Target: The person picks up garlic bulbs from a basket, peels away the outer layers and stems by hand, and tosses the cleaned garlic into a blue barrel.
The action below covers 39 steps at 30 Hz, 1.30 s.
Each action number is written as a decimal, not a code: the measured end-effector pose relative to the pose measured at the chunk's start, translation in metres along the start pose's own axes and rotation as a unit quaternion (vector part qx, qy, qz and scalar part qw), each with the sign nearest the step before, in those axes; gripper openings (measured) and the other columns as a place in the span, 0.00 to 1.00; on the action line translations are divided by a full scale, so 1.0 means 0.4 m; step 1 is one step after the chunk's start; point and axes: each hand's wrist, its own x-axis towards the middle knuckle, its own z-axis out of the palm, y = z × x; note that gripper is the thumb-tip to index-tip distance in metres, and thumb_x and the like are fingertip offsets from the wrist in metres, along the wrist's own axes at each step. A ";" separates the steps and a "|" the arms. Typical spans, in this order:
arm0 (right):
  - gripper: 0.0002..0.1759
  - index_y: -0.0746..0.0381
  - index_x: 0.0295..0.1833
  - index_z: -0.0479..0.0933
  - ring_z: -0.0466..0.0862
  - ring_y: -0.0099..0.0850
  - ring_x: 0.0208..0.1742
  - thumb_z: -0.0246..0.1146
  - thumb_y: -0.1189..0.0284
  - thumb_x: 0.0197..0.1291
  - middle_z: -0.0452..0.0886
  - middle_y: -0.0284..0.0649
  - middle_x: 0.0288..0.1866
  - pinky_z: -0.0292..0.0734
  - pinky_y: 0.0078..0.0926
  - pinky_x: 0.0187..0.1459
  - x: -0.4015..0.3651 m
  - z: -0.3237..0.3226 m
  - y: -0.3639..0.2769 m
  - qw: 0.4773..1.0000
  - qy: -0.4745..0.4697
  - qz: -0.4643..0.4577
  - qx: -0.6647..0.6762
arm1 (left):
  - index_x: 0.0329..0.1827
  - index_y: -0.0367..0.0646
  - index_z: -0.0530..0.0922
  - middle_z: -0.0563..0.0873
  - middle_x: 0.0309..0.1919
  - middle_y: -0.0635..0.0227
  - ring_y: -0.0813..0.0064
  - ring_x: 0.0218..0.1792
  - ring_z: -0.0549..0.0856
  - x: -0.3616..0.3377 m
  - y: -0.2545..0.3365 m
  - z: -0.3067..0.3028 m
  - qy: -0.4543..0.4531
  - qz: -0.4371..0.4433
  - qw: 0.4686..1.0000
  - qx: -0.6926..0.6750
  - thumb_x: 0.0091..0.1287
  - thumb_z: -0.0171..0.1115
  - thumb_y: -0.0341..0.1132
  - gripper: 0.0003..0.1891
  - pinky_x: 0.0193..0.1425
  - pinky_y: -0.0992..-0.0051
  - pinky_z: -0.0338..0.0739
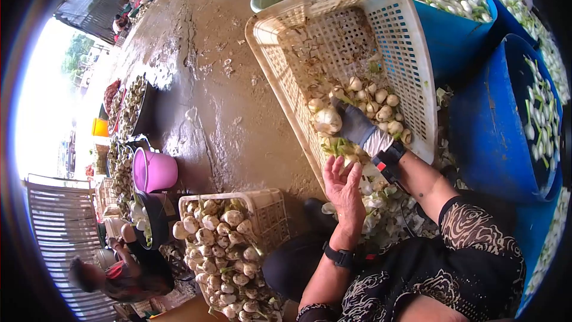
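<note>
— How far along does the sorting look?

— Well on, at a guess. The tilted crate (411, 42) leans against the blue tubs (485, 125), and most of its mesh bottom is bare. Only a small cluster of turnips (381, 110) lies in its lower part, near the rim closest to the person.

— And the hands?

— The right hand (360, 128), in a grey glove, reaches into that crate. Its fingers seem to curl round a large turnip (328, 120) at the left edge of the cluster, pinching it rather than lying flat on it. The left hand (342, 182) is bare, palm up and fingers spread, just below the crate's low rim and holding nothing.

— So what counts as done?

— The second crate (271, 203), down by the person's left knee, is heaped over its top with white, trimmed-looking turnips, so much of the batch appears handled. Leafy trimmings (381, 203) lie scattered under the right forearm, which fits that reading.

— What is left, then?

— The handful in the tilted crate, the big one in the glove first. Beyond that, the blue tubs hold many more turnips with green stalks on, so plenty of work may wait there.

— Anything else around?

— A pink bucket (154, 170) on the wet concrete floor (226, 101), and another person (113, 277) crouched low at the far left, well apart from these hands
</note>
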 end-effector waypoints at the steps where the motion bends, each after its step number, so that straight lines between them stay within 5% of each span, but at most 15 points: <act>1: 0.19 0.59 0.51 0.74 0.83 0.33 0.43 0.62 0.57 0.62 0.83 0.37 0.43 0.81 0.39 0.43 -0.049 0.000 -0.098 0.991 0.015 -0.016 -0.134 | 0.68 0.43 0.59 0.69 0.60 0.61 0.71 0.51 0.77 0.000 0.003 0.005 0.006 0.007 1.000 -0.005 0.60 0.66 0.25 0.34 0.49 0.73 0.78; 3: 0.22 0.61 0.55 0.72 0.82 0.36 0.47 0.52 0.55 0.69 0.82 0.39 0.47 0.80 0.41 0.48 -0.107 0.009 -0.185 0.978 0.039 -0.096 -0.182 | 0.70 0.45 0.57 0.67 0.61 0.62 0.70 0.51 0.77 0.000 0.005 0.009 0.001 0.035 0.999 0.004 0.58 0.67 0.23 0.38 0.49 0.73 0.78; 5: 0.25 0.63 0.55 0.72 0.82 0.37 0.47 0.52 0.52 0.69 0.82 0.42 0.47 0.80 0.41 0.48 -0.151 0.028 -0.282 0.978 0.106 0.153 0.096 | 0.69 0.43 0.57 0.69 0.60 0.63 0.71 0.49 0.78 -0.008 0.021 0.024 -0.024 0.076 0.996 0.035 0.57 0.68 0.22 0.38 0.49 0.73 0.78; 6: 0.25 0.64 0.54 0.72 0.83 0.37 0.46 0.52 0.52 0.68 0.82 0.43 0.46 0.80 0.39 0.49 -0.161 0.031 -0.372 0.869 0.133 0.337 0.336 | 0.70 0.43 0.57 0.69 0.60 0.63 0.71 0.48 0.79 -0.013 0.028 0.030 -0.044 0.101 0.993 0.049 0.56 0.68 0.22 0.39 0.49 0.73 0.78; 7: 0.24 0.64 0.49 0.74 0.82 0.31 0.40 0.53 0.52 0.68 0.82 0.40 0.39 0.80 0.30 0.43 -0.180 0.019 -0.342 0.740 0.051 0.300 0.599 | 0.69 0.41 0.59 0.73 0.57 0.63 0.74 0.47 0.79 -0.021 0.030 0.036 -0.047 0.125 0.988 0.083 0.56 0.69 0.21 0.38 0.48 0.75 0.78; 8: 0.24 0.64 0.49 0.74 0.82 0.31 0.40 0.53 0.52 0.68 0.82 0.40 0.39 0.80 0.30 0.43 -0.202 0.012 -0.335 0.741 0.055 0.298 0.599 | 0.69 0.41 0.59 0.73 0.57 0.63 0.74 0.47 0.79 -0.025 0.025 0.037 -0.051 0.123 0.988 0.083 0.56 0.69 0.21 0.38 0.48 0.75 0.78; 11: 0.23 0.58 0.30 0.74 0.71 0.17 0.26 0.55 0.49 0.66 0.71 0.27 0.24 0.70 0.19 0.30 -0.254 -0.005 -0.381 0.909 0.175 0.275 0.260 | 0.66 0.40 0.64 0.80 0.48 0.63 0.77 0.46 0.80 -0.041 0.019 0.034 -0.109 0.107 0.978 0.146 0.54 0.70 0.21 0.36 0.49 0.75 0.79; 14: 0.22 0.57 0.28 0.74 0.70 0.17 0.25 0.58 0.50 0.65 0.69 0.25 0.21 0.68 0.19 0.29 -0.295 -0.054 -0.437 0.942 0.165 0.276 0.099 | 0.65 0.39 0.65 0.80 0.47 0.63 0.76 0.45 0.81 -0.065 0.013 0.036 -0.158 0.104 0.979 0.080 0.54 0.69 0.20 0.35 0.50 0.75 0.78; 16: 0.21 0.61 0.29 0.76 0.70 0.17 0.25 0.61 0.54 0.64 0.71 0.25 0.20 0.69 0.21 0.30 -0.307 -0.055 -0.387 0.920 0.224 0.249 0.202 | 0.62 0.37 0.66 0.79 0.47 0.63 0.76 0.45 0.81 -0.078 0.006 0.042 -0.171 0.111 0.975 0.087 0.52 0.71 0.21 0.34 0.51 0.75 0.78; 18: 0.20 0.65 0.30 0.78 0.71 0.16 0.27 0.63 0.57 0.62 0.75 0.28 0.22 0.70 0.23 0.30 -0.319 -0.053 -0.387 0.977 0.183 0.057 -0.097 | 0.59 0.37 0.66 0.78 0.47 0.64 0.75 0.45 0.81 -0.081 -0.008 0.047 -0.147 0.234 0.929 0.245 0.49 0.73 0.23 0.34 0.51 0.75 0.78; 25: 0.16 0.70 0.35 0.79 0.74 0.18 0.31 0.63 0.64 0.63 0.79 0.35 0.26 0.71 0.25 0.32 -0.367 -0.060 -0.402 0.977 0.178 0.080 -0.081 | 0.54 0.35 0.71 0.80 0.45 0.62 0.73 0.45 0.81 -0.106 0.000 0.035 -0.179 0.088 0.979 0.038 0.46 0.71 0.21 0.29 0.50 0.73 0.79; 32: 0.16 0.67 0.40 0.78 0.75 0.16 0.35 0.61 0.62 0.65 0.80 0.33 0.31 0.73 0.20 0.37 -0.395 -0.084 -0.444 0.980 0.154 0.125 -0.015 | 0.55 0.35 0.72 0.82 0.45 0.61 0.72 0.44 0.82 -0.108 -0.010 0.033 -0.205 0.094 0.974 0.015 0.47 0.68 0.17 0.29 0.52 0.72 0.78; 34: 0.19 0.67 0.34 0.78 0.75 0.15 0.31 0.61 0.60 0.65 0.80 0.32 0.27 0.72 0.23 0.30 -0.376 -0.060 -0.425 0.976 0.195 0.098 0.005 | 0.57 0.35 0.72 0.82 0.45 0.62 0.71 0.44 0.83 -0.100 -0.056 0.020 -0.188 0.198 0.954 0.124 0.47 0.67 0.16 0.29 0.52 0.72 0.78; 36: 0.15 0.66 0.35 0.79 0.78 0.32 0.26 0.63 0.63 0.62 0.82 0.45 0.26 0.73 0.31 0.32 -0.376 -0.058 -0.348 0.950 0.209 -0.042 -0.227 | 0.56 0.33 0.73 0.83 0.41 0.62 0.72 0.42 0.83 -0.107 -0.009 0.037 -0.194 0.105 0.970 0.099 0.48 0.67 0.18 0.27 0.50 0.72 0.79; 39: 0.12 0.67 0.34 0.76 0.77 0.46 0.28 0.61 0.67 0.61 0.77 0.53 0.26 0.70 0.36 0.32 -0.362 -0.072 -0.353 0.954 0.195 -0.075 -0.216 | 0.51 0.33 0.76 0.83 0.39 0.65 0.74 0.38 0.82 -0.116 -0.009 0.060 -0.206 0.116 0.965 0.113 0.49 0.66 0.22 0.22 0.46 0.74 0.78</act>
